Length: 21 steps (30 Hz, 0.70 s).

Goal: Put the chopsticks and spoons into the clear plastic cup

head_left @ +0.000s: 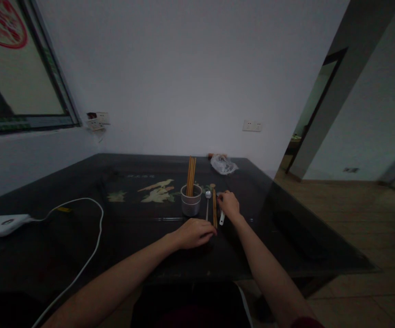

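A metal cup [190,206] stands upright on the dark table, with several wooden chopsticks [191,176] leaning in it. To its right lie a metal spoon [208,195], bowl end away from me, and a pair of chopsticks [214,209] side by side. My right hand [229,204] has its fingers closed around the far end of a white-handled utensil [222,218]; its head is hidden under the fingers, so the exact kind is unclear. Resting at the near ends of the spoon and chopsticks, my left hand [194,233] has loosely bent fingers, thumb apart, holding nothing visible.
A crumpled clear plastic bag [223,164] lies by the wall at the back. At the left is a white power strip [4,226] with a white cable [99,232] curving over the table. A dark flat object [298,234] lies at the right.
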Available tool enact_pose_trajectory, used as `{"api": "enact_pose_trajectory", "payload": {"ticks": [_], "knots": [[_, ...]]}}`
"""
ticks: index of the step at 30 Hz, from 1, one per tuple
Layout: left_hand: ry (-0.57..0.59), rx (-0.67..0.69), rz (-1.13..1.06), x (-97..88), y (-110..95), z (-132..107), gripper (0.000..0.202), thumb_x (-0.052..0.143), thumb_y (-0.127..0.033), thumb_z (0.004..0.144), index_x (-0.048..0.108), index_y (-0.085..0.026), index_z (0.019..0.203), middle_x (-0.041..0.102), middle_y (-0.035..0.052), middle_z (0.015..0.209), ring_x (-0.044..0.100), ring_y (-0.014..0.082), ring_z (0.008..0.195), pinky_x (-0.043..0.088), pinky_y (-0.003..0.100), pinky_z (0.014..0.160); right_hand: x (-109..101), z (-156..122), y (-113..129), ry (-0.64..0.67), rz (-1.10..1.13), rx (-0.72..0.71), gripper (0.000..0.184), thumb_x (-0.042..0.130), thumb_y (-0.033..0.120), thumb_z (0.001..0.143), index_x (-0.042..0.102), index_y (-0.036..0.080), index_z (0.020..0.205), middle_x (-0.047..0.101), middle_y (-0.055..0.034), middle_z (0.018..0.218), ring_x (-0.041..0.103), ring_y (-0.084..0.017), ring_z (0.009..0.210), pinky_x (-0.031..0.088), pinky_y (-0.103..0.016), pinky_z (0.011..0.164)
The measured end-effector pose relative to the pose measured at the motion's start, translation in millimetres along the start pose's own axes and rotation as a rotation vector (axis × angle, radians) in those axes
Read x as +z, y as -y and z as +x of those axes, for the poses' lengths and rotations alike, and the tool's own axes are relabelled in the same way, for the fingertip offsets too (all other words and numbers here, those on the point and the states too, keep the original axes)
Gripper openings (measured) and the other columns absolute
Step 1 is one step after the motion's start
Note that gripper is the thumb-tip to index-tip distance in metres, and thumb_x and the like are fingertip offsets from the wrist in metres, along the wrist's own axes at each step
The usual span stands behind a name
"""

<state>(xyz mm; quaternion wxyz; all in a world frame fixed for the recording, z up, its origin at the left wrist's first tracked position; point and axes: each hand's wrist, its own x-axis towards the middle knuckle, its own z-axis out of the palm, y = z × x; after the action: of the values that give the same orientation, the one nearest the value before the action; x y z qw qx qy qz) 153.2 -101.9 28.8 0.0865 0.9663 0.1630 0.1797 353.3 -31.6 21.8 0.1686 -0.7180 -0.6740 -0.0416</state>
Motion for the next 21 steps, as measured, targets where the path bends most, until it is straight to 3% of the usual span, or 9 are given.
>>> {"api": "enact_pose_trajectory", "payload": {"ticks": [9, 21], "knots": [[0.011, -0.015, -0.009, 1.4, 1.5, 0.1, 0.019, 0.046, -0.018, 0.088, 0.061, -0.021, 0.099, 0.067, 0.0022, 0.094, 0.063, 0.0148, 0.087, 0.046, 0.023, 0.078, -2.1, -5.2, 15.7, -0.002, -0.018, -0.042, 0.02, 0.048, 0.024, 0.088, 0.066, 0.019, 0.094, 0.067, -0.0084, 0.101, 0.056, -0.022, 0.099, 0.038, -0.03, 0.08], [-0.001, -0.014, -0.012, 3.7, 3.5, -0.7, 0.019, 0.046, -0.019, 0.088, 0.061, -0.021, 0.099, 0.068, 0.0022, 0.094, 0.063, 0.0144, 0.086, 0.046, 0.022, 0.078, 11.4, -3.6, 28.8, 0.031, -0.058, -0.042, 0.03, 0.05, 0.025, 0.084, 0.053, 0.016, 0.113, 0.063, -0.0146, 0.112, 0.052, -0.026, 0.109, 0.036, -0.035, 0.085]]}}
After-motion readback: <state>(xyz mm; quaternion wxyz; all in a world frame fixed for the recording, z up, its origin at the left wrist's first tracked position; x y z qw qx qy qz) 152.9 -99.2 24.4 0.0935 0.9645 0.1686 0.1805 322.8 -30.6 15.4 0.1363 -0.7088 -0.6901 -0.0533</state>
